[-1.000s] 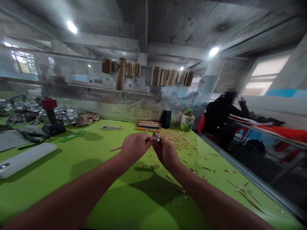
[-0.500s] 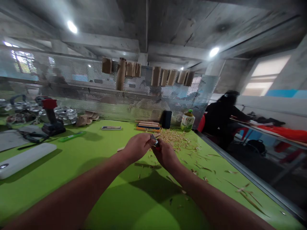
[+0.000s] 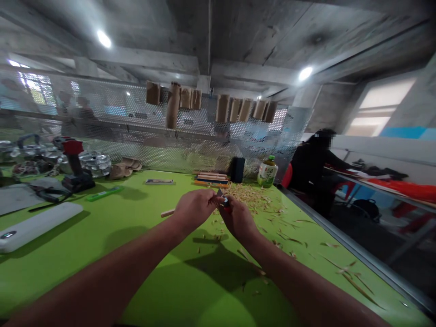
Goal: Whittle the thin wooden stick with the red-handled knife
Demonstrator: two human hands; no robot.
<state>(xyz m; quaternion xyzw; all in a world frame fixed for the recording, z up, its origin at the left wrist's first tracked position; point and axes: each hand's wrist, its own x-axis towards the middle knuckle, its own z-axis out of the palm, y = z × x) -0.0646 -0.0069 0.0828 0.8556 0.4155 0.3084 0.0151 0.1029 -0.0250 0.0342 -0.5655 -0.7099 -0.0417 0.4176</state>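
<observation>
Currently | hands (image 3: 194, 205) clamped on stick (image 3: 167, 213) (left), knife (image 3: 220, 193) (right) | bottle (image 3: 267, 173) upright, capped | slim case (image 3: 149, 182): contents unclear

Dim room, glaring ceiling lights (image 3: 104, 39)

A slim, pale wooden stick (image 3: 167, 213) runs through the left hand (image 3: 195, 205), mostly hidden, its bare end sticking out well left of the scattered wood shavings (image 3: 248, 194). A knife (image 3: 220, 194) with a grey blade and some red at its grip sits in the right hand (image 3: 239, 218), just beside the shavings' near left edge, blade tilted up; whether it touches the stick is hidden.
</observation>
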